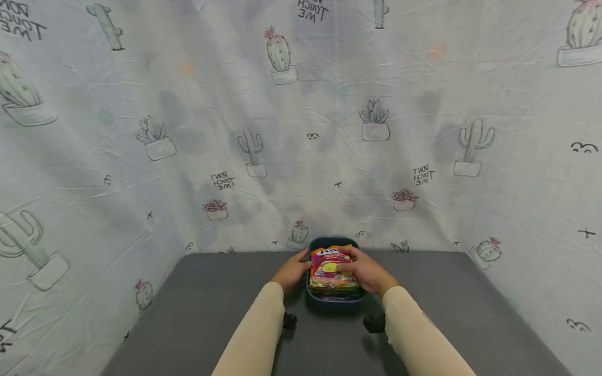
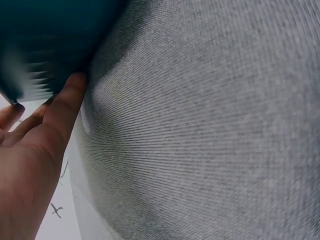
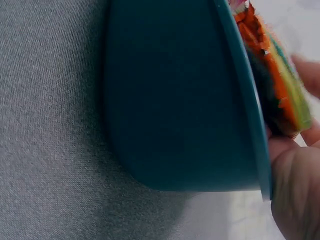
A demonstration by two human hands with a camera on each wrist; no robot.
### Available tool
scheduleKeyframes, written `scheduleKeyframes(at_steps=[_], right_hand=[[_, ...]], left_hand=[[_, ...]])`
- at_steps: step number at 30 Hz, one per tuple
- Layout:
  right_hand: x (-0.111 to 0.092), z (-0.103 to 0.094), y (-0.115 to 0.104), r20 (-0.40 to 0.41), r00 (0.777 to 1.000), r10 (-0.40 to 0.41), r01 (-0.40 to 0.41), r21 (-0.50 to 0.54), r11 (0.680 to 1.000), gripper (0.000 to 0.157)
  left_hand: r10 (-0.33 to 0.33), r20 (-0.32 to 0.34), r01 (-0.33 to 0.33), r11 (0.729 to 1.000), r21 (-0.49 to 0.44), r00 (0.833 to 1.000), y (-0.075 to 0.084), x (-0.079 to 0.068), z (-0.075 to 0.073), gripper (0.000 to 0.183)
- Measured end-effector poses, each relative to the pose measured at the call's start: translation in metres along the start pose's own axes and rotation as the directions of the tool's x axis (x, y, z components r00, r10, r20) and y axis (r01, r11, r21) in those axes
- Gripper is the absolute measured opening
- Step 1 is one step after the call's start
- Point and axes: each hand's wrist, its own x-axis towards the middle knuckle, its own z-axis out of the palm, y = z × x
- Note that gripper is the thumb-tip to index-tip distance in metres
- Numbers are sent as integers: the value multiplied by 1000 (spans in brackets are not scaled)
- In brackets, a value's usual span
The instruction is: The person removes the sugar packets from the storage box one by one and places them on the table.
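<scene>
A dark teal plastic bin (image 1: 336, 300) stands on the grey table, filled with colourful snack packets. The top one is a pink-and-yellow candy packet (image 1: 324, 267) marked "FRUITS". At the bin's left side, my left hand (image 1: 292, 271) holds the wall, thumb at the rim; in the left wrist view its fingers (image 2: 62, 110) stretch along the outside near the base. My right hand (image 1: 369, 271) reaches over the right rim and grips the top packet. In the right wrist view an orange-and-yellow packet edge (image 3: 280, 85) rises above the rim between its fingers.
The grey table (image 1: 226, 308) spreads to both sides and in front of the bin. Right behind the bin hangs a pale curtain (image 1: 329, 172) printed with cacti, which also covers both sides. Black wrist devices (image 1: 374, 324) hang under both forearms.
</scene>
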Motion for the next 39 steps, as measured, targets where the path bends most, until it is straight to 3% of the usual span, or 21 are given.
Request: scheduleKeyframes(at_steps=[10,16,23,34,39], right_hand=[[-1,0,6,-59,996,-66,63,-65,996,63],[-4,-1,9,-78,992,-101,97,-57,994,63],[-7,-2,9,-154,979,-132,127,-37,991,60],[-8,-4,13,-153,981,-121,146,166,975,62],[-8,-6,12,-145,983,-114,141,190,972,64]], left_hand=[[-1,1,1,999,-52,1000,-3,-2,2,58],[-4,16,6,994,-112,1000,-7,1,1,56],[-9,42,15,989,-148,999,-7,2,0,56],[-3,50,13,983,-186,999,-6,0,2,57],[-17,52,26,983,-181,999,-6,0,2,58]])
